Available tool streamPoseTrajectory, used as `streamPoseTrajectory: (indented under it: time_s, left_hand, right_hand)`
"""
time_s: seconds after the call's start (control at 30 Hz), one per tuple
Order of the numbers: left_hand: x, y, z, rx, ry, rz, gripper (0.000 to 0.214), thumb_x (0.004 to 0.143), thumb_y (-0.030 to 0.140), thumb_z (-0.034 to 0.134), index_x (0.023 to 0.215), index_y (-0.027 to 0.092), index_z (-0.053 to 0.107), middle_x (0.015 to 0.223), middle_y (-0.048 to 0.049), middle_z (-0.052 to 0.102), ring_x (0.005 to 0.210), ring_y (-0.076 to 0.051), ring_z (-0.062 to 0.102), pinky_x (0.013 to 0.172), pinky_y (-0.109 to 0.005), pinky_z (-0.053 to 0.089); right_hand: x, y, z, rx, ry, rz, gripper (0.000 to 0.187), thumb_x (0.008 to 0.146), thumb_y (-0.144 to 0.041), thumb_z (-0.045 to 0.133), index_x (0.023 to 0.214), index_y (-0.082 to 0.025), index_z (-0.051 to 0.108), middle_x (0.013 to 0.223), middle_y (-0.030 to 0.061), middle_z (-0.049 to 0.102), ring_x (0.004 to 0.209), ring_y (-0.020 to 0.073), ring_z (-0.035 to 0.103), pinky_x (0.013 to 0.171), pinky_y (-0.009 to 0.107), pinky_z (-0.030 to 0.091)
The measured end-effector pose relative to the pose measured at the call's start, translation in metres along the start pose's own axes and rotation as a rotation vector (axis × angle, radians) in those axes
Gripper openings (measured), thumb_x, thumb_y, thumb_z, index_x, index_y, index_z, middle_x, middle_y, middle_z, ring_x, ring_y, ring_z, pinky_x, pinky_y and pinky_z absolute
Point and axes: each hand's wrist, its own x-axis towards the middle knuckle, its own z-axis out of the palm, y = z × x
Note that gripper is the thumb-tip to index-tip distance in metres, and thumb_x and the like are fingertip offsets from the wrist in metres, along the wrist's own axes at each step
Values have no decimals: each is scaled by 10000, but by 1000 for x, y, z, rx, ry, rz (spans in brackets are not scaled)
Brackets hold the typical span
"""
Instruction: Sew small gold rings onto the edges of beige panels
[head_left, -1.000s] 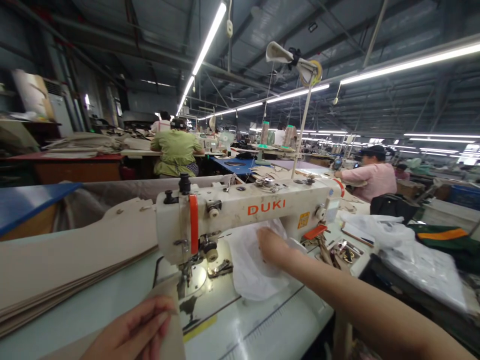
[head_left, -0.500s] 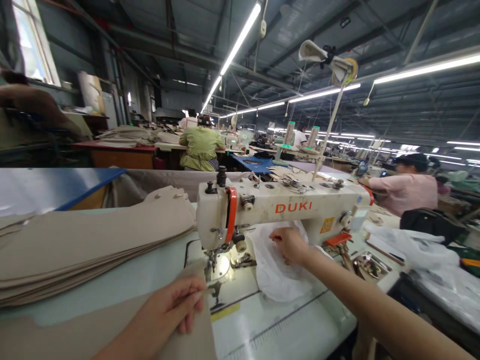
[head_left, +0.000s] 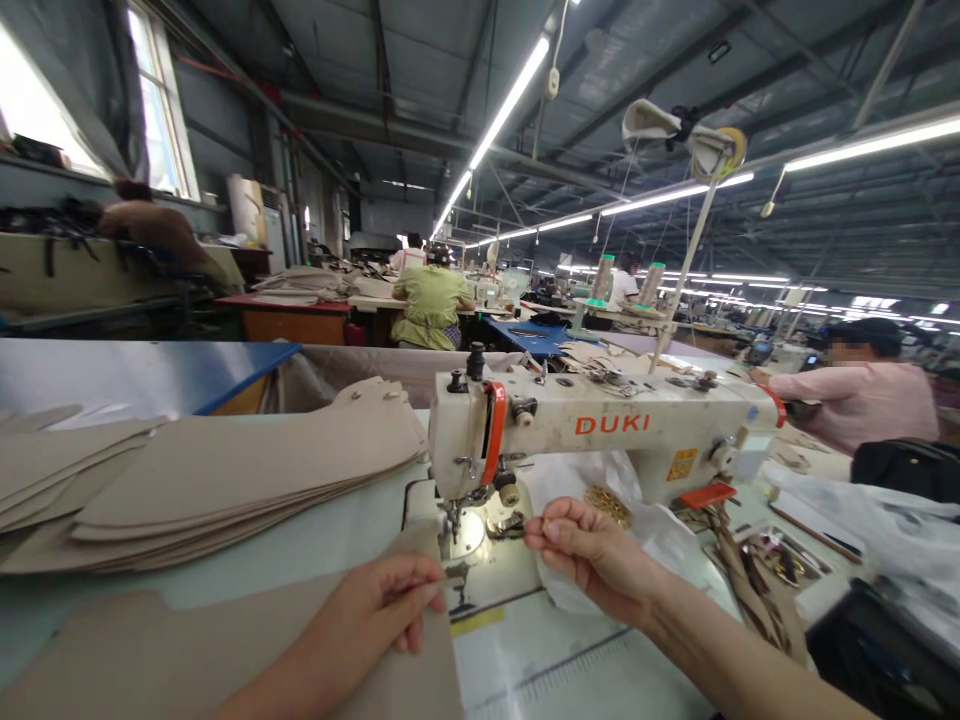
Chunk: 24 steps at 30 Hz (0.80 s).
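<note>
Grips a thin strip between thumb and fingers of the left hand, above a beige fabric panel on the counter, near the sewing machine needle. Holds the right hand with fingertips together before a white plastic bag bearing gold-coloured hardware; cannot identify any object in the pinch.

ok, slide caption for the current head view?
Left hand over tan fabric by a sewing machine, right hand in a pinch near gold pieces on white plastic.
</note>
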Motion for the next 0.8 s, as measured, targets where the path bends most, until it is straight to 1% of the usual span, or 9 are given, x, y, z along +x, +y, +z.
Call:
streamPoseTrajectory:
  time_s: [0.1,0.2,0.3,0.4,0.47,0.63,0.8]
  left_hand:
    - [-3,2,3,-23,15,21,293,673,417,548,801,161,607,688,-4,669,476,-107,535,484,-221,408]
    - [-5,4,5,-58,29,46,280,671,402,552,797,156,596,686,-8,666,481,-109,538,489,-228,414]
    - [-5,1,5,-80,80,72,279,672,393,553,802,149,593,692,-20,666,486,-113,540,490,-235,418]
    - [-3,-3,2,-88,151,104,250,687,370,549,796,150,601,688,-18,659,486,-114,537,497,-244,428]
    - [-3,-5,1,-85,165,121,233,697,355,555,793,152,613,683,-14,653,492,-115,537,506,-248,436]
    - [-2,-3,-2,-92,122,144,236,725,362,564,797,149,634,672,-10,648,510,-117,545,523,-248,448]
    - [-2,1,-5,-126,51,78,319,688,453,637,783,150,617,608,6,627,492,-116,545,515,-247,448]
  right_hand:
    - [1,12,13,1,6,55,325,555,-252,861,758,-150,629,862,52,722,793,138,686,656,184,504]
    - [11,30,25,-75,32,48,330,525,-285,867,722,-152,638,844,49,720,774,150,677,653,214,486]
    - [24,47,39,-165,67,-8,332,482,-305,876,683,-148,664,723,12,700,653,112,624,646,219,449]
    - [35,57,50,-173,71,-43,346,437,-318,887,649,-148,673,603,-23,658,553,76,546,618,212,418]
    - [40,60,51,-165,61,-40,357,427,-327,888,647,-151,669,584,-27,648,538,75,535,600,213,411]
    - [42,62,44,-202,50,-49,379,453,-366,877,670,-150,654,598,-22,637,547,93,548,586,229,423]
    - [41,61,41,-182,-4,6,387,472,-369,876,696,-144,655,630,-11,643,581,102,586,624,242,458]
